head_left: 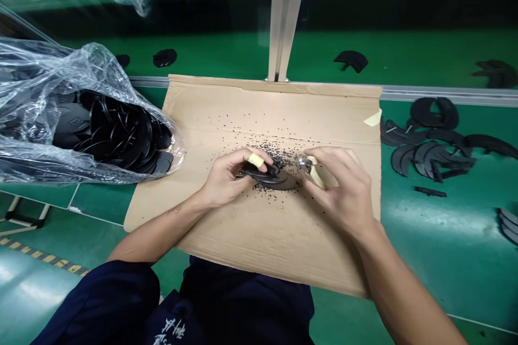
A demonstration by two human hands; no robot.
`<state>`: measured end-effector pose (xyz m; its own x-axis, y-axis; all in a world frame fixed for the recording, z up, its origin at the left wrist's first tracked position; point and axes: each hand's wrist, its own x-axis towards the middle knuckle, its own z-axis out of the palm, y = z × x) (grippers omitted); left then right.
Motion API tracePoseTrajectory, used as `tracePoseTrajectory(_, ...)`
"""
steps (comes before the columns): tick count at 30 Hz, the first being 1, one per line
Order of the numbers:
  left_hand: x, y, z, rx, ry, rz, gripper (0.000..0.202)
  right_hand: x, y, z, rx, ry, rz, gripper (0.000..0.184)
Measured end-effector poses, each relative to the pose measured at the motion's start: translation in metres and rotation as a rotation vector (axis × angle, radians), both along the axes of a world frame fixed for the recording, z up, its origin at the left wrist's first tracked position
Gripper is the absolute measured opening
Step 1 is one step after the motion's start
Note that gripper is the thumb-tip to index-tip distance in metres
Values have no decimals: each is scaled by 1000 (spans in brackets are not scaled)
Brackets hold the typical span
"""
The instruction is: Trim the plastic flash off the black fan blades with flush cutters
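Note:
My left hand (224, 179), with yellow tape round a finger, pinches a dark flat plastic piece (256, 174) by its edge over the cardboard. Just under and right of it lies another dark rounded plastic piece (286, 183); whether the two touch I cannot tell. My right hand (343, 186) is closed round a small shiny metal tool (302, 163), its exact kind unclear. Pale yellow material wraps or sits by the right fingers. The tool's tip is a short gap away from the left hand's piece. Tiny black scraps (269, 149) are scattered around both hands.
A cardboard sheet (243, 234) covers the middle of the green bench (424, 248). On the left, a clear plastic bag (97, 64) holds many black pieces. Curved black parts (431, 156) lie at right. A metal post (285, 16) rises behind the cardboard.

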<state>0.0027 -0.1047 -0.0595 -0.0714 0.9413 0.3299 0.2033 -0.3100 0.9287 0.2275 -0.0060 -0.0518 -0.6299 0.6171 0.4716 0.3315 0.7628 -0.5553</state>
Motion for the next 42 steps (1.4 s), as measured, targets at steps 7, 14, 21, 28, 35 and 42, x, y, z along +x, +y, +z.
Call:
tracePoseTrajectory(7, 3, -2, -1, -22, -61, -56, 6, -1, -5, -3, 118, -136, 101, 29)
tracePoseTrajectory(14, 5, -2, 0, 4, -78, -72, 8, 3, -2, -1, 180, -101, 131, 31)
tracePoseTrajectory(21, 5, -1, -3, 63, -80, -69, 7, 8, -3, 4, 157, -143, 170, 38)
tracePoseTrajectory(28, 5, -4, -1, 121, -38, -68, 7, 9, -7, 8, 166, -177, 156, 39)
tracePoseTrajectory(35, 5, -5, -2, 122, -23, -74, 7, 8, -9, 7, 191, -160, 167, 31)
tracePoseTrajectory(42, 1, -7, 7, -10, 58, -101, 15, 3, -6, 3, 30, 3, 72, 19)
